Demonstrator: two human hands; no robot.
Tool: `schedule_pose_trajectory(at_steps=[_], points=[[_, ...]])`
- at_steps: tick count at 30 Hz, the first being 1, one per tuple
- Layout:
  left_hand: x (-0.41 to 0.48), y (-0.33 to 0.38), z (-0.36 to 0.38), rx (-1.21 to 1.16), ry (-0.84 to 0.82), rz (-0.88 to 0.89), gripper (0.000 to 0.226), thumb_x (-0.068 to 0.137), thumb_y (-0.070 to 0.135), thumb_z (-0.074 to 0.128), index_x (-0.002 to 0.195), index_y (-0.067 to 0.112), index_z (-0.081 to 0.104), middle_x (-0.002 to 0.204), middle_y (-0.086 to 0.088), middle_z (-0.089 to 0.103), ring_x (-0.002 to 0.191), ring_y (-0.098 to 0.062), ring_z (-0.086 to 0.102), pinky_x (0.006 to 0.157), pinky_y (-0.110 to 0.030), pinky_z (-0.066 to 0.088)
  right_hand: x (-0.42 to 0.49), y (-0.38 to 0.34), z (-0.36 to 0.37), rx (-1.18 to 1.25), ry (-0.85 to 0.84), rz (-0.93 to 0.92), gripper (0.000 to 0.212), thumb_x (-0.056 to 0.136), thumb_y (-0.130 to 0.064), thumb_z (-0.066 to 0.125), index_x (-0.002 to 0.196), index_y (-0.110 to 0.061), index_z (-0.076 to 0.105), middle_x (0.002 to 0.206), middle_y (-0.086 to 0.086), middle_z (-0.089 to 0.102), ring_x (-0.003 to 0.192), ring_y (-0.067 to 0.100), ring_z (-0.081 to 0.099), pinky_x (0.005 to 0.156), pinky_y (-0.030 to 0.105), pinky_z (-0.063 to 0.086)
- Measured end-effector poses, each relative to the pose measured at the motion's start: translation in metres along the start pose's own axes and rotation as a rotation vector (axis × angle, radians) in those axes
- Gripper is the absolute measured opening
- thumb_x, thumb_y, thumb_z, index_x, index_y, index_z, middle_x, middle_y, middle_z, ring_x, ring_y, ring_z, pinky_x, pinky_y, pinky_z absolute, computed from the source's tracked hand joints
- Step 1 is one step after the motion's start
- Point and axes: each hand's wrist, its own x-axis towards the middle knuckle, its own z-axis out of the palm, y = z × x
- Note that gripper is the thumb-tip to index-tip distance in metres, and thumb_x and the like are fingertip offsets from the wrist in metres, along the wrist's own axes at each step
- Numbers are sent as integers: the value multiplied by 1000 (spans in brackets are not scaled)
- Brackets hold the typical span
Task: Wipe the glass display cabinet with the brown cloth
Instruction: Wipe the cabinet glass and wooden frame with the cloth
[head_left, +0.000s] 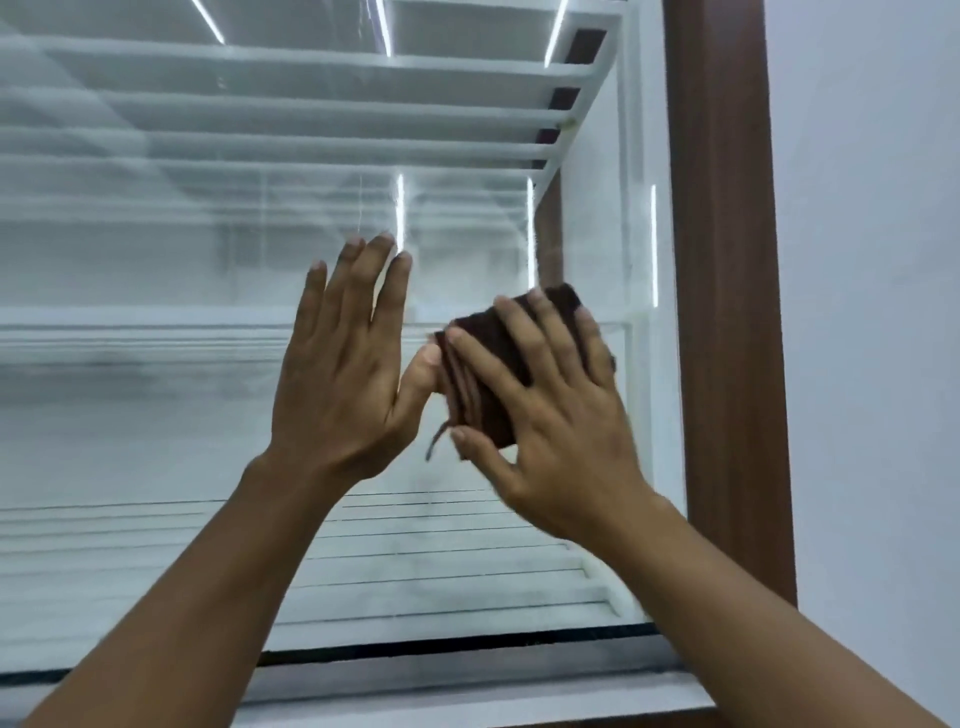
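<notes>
The glass display cabinet (208, 364) fills the view, its front pane hazy, with white shelves behind it. My right hand (561, 415) presses a folded brown cloth (493, 374) flat against the glass near the pane's right side, fingers spread over the cloth and thumb under its lower edge. A loose thread hangs from the cloth's bottom left corner. My left hand (343, 374) lies beside it with straight fingers pointing up, flat toward the glass, its thumb touching the cloth's left edge.
A brown wooden frame post (722, 312) runs down the cabinet's right side, with a plain white wall (872, 312) beyond it. A dark seal and a white ledge (467, 691) run along the pane's bottom edge.
</notes>
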Motion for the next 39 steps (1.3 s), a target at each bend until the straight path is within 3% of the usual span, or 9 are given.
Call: schedule_pose_trajectory(at_steps=[5, 10, 16, 21, 26, 31, 33, 36, 39], points=[[0, 1, 1, -2, 7, -7, 69, 102, 44, 24, 158, 4, 24, 167, -15, 19, 156, -29, 13, 129, -47, 7, 11, 20, -4, 11, 92, 423, 72, 96, -61, 40, 160, -32, 23, 166, 11, 19, 156, 31, 8, 126, 56, 4], [-44, 10, -2, -74, -4, -56, 67, 103, 40, 23, 158, 2, 24, 167, -15, 19, 157, -28, 10, 129, -47, 5, -22, -64, 13, 134, 5, -49, 71, 94, -49, 54, 158, -24, 33, 167, 8, 23, 157, 27, 9, 127, 53, 7], [-98, 22, 1, -10, -41, -52, 70, 104, 44, 18, 157, -2, 23, 167, -20, 17, 157, -34, 11, 128, -50, 6, -53, -9, 1, 56, 7, 390, 74, 98, -62, 41, 161, -29, 20, 169, 10, 11, 157, 32, 1, 126, 58, 0], [-102, 22, 0, -14, -65, -53, 69, 103, 42, 23, 157, -1, 22, 166, -21, 17, 156, -36, 11, 128, -50, 4, -101, -68, 6, 128, -176, -64, 76, 93, -57, 54, 160, -32, 26, 169, 8, 14, 158, 28, 1, 127, 53, 0], [-121, 31, 2, 1, -92, -37, 71, 100, 40, 30, 157, -2, 24, 166, -22, 17, 156, -37, 12, 128, -53, 4, -104, -10, -3, 69, -142, 343, 78, 95, -66, 45, 161, -35, 17, 168, 10, 7, 157, 31, -5, 126, 54, -8], [-123, 32, 3, 28, -85, -29, 70, 102, 40, 27, 157, -1, 21, 167, -21, 15, 156, -35, 9, 128, -53, 3, -127, -35, -4, 102, -279, -34, 76, 95, -59, 49, 160, -36, 19, 170, 7, 7, 157, 29, -6, 126, 55, -2], [-123, 32, 3, 31, -93, -26, 70, 103, 42, 22, 158, 0, 21, 167, -21, 14, 157, -35, 8, 128, -52, 1, -136, -19, -6, 107, -275, 40, 75, 96, -58, 49, 160, -39, 16, 169, 5, 5, 157, 27, -9, 126, 54, -4], [-123, 32, 3, 32, -106, -40, 71, 103, 45, 19, 158, 0, 20, 167, -20, 13, 157, -35, 8, 128, -51, 1, -141, -12, -11, 174, -251, 341, 76, 97, -55, 47, 161, -37, 10, 168, 9, -2, 156, 28, -16, 126, 53, -10], [-124, 31, 3, 20, -101, -26, 70, 103, 44, 20, 158, -1, 20, 167, -20, 13, 157, -35, 7, 128, -53, 3, -146, -45, -9, 153, -292, 283, 76, 98, -53, 44, 162, -33, 9, 169, 11, -5, 156, 33, -15, 124, 56, -8]])
